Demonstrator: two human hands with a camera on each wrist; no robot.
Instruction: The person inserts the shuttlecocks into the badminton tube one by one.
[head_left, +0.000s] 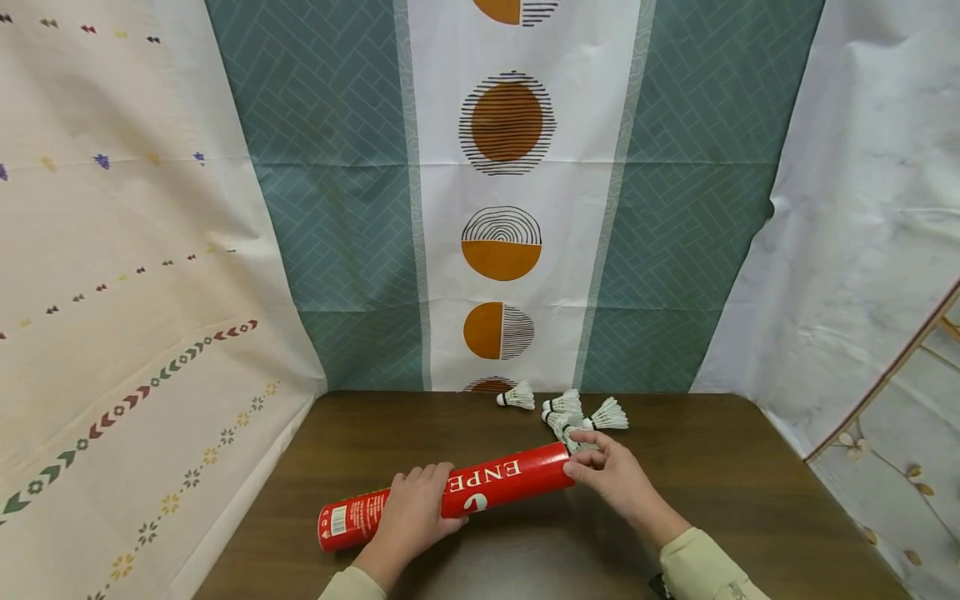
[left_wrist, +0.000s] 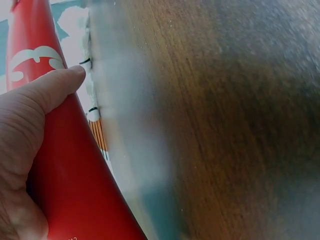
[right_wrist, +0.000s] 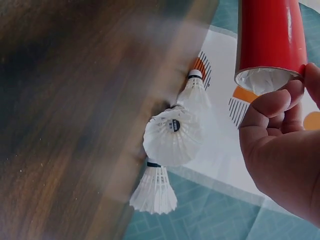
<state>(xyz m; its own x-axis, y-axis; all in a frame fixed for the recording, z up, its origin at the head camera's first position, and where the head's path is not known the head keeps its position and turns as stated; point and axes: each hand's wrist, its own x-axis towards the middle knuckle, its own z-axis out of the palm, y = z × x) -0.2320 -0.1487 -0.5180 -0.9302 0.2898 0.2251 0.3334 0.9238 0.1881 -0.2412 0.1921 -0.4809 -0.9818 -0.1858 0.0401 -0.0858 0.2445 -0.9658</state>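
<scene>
A red shuttlecock tube [head_left: 517, 482] with white lettering lies slanted over the table in the head view, its right end raised. My left hand [head_left: 417, 508] grips it around the middle; in the left wrist view the thumb [left_wrist: 62, 85] presses along its side. At the tube's mouth [right_wrist: 250, 77], my right hand [head_left: 618, 475] pinches the rim with thumb and fingertips. White feathers [right_wrist: 267, 80] show just inside the opening. Beyond the right hand lie several white shuttlecocks [head_left: 564, 403], partly hidden by its fingers.
A shuttlecock [head_left: 517, 396] lies apart at the table's back edge, and another shuttlecock [head_left: 609, 414] rests to the right. The brown wooden table [head_left: 750, 500] reaches patterned curtains [head_left: 337, 208] at the back and sides.
</scene>
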